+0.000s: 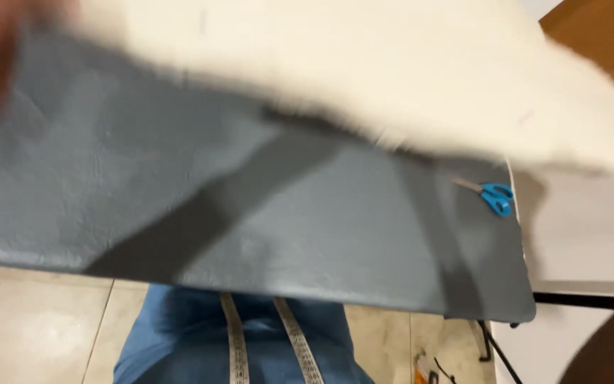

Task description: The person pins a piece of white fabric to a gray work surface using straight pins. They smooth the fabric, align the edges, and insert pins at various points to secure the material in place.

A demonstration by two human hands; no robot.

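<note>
Head view: grey padded table (179,178), tiled floor (30,320).

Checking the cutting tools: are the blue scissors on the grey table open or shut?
Shut, as far as shows: the blue scissors lie flat on the grey table, blades together in one thin line, though they are small and blurred.

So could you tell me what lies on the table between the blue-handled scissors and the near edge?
In the head view, only bare grey table covering, crossed by a dark shadow band, lies between the scissors and the near edge.
</note>
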